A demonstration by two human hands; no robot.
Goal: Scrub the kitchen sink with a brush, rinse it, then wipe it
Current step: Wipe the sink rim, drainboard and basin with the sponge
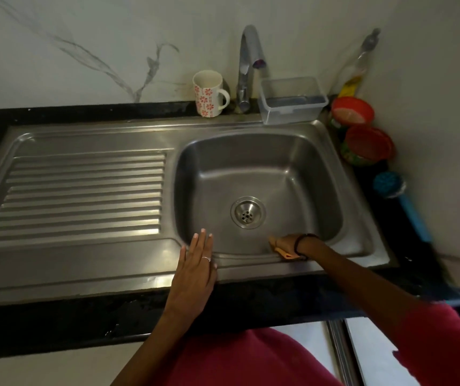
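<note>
The right hand (284,242) reaches over the front rim of the sink (334,263) into the basin, its fingers closed on an orange cloth (285,253) that it presses against the front inner wall; how the fingers lie is mostly hidden by the wrist, which wears a dark band. The left hand (195,271) lies flat on the sink's front rim, left of the right hand, with fingers straight and close together, their tips reaching the basin's front left corner; a ring shows on one finger.

The steel sink is set into a black bench (56,321). Its drain (247,212) sits in the basin floor, just behind the two hands. The ribbed draining board (84,193) takes up the sink's left half. Behind the basin stands the tap (246,71), with a flowered mug (209,93) to its left and a clear plastic box (292,100) to its right. At the sink's right side, on the bench, lie two red-lidded tubs (368,144), a bottle (356,71) in the back corner, and the blue brush (401,201) against the wall, untouched by either hand.
</note>
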